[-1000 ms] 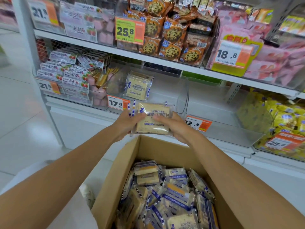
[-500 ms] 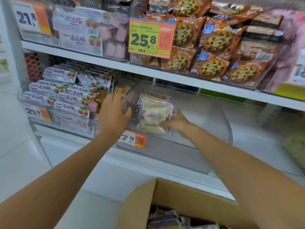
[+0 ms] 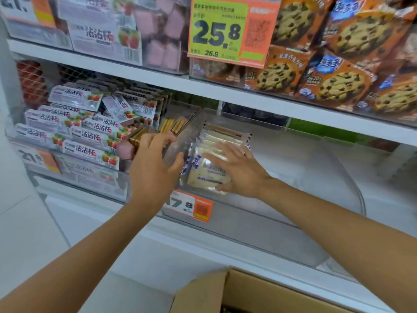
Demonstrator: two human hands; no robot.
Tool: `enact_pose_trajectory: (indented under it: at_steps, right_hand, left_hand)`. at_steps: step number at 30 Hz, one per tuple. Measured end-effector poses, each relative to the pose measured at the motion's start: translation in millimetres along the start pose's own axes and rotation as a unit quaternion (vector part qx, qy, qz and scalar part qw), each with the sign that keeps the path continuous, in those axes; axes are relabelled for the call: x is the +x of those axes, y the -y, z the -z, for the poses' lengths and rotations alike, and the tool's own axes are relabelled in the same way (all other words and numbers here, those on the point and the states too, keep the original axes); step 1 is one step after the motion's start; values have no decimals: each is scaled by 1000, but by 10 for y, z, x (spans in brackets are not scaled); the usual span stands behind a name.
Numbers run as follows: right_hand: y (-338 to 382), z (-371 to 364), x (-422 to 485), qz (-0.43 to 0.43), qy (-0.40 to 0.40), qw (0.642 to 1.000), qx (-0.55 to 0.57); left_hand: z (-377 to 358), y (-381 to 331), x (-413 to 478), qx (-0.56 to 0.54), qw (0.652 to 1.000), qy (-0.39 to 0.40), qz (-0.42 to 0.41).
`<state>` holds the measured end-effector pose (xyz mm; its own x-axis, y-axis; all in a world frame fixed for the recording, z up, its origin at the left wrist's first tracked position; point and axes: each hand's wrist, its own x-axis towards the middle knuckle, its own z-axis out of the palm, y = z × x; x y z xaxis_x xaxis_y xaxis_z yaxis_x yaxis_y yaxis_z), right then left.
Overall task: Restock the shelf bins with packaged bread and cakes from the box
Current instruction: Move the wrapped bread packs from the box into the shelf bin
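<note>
A clear-wrapped bread packet with blue print stands inside the clear shelf bin, leaning on a short row of the same packets behind it. My right hand lies flat on the packet's front with its fingers spread, pressing it back. My left hand grips the bin's left wall, fingers curled over its top edge and thumb on the inner side close to the packet. Only a corner of the cardboard box shows at the bottom, its contents hidden.
To the left, a bin of strawberry snack packs and stick biscuits. The shelf above holds cookie bags behind a 25.8 price tag. A 17.8 tag hangs on the bread bin's front. The bin's right part holds nothing.
The bread packet went from above the box into the bin. My right hand shifted from gripping its edge to pressing flat on its front; my left hand let go and took the bin wall.
</note>
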<state>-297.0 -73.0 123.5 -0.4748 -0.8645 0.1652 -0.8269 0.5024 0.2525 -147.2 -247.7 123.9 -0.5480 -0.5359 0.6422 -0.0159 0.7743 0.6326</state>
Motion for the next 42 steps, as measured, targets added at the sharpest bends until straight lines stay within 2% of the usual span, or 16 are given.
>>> enact_pose_trajectory:
  at_steps: [4,6,10,13,18,20,22,24,25,27,29,31,35,38,40,42]
  right_hand:
    - [37,-79,94,-28,-74,996,-49]
    - [38,-107,92,-28,-64,996,-52]
    - [9,-22,-4,-33,-3,999,-3]
    - [99,150,-213,-45,-55,995,73]
    - [227,565,-785,-130,-127,966,182]
    - [291,694,-1116,-168,-158,950,208]
    - [407,749,-1502,-201,-165,938,230]
    - [547,693,-1928,-222,-157,931,243]
    - [617,625,-2158,-227,-130,931,254]
    - [745,404,-2652,-231,-4,930,286]
    - [832,137,-3139,-248,144,905,315]
    - [859,-95,-3543,-263,232,878,325]
    - [851,-419,-4012,-303,279,838,357]
    - [880,-626,-4058,-304,360,799,372]
    - [940,-765,-4060,-293,410,792,344]
    - [963,-827,-4062,-291,413,798,328]
  left_hand:
    - [-8,11,-9,3,1000,-4,-3]
    - [-11,18,-6,9,1000,-1,-1]
    - [0,-20,5,18,999,20,18]
    - [52,-105,9,43,998,41,35]
    - [229,-458,-284,119,992,29,32]
    - [256,-662,-490,90,993,69,14]
    - [241,-856,-775,17,986,165,29]
    - [211,-1012,-1151,-38,963,263,46]
    - [180,-1048,-1361,-60,948,306,63]
    - [111,-1066,-1784,-74,916,382,101]
    - [75,-1019,-2150,-47,886,443,127]
    - [42,-934,-2405,-30,866,481,132]
    - [-60,-812,-2626,-15,838,529,133]
    - [-148,-786,-2717,-18,817,560,137]
    - [-193,-803,-2777,-22,808,571,141]
    - [-206,-883,-2827,-26,798,585,144]
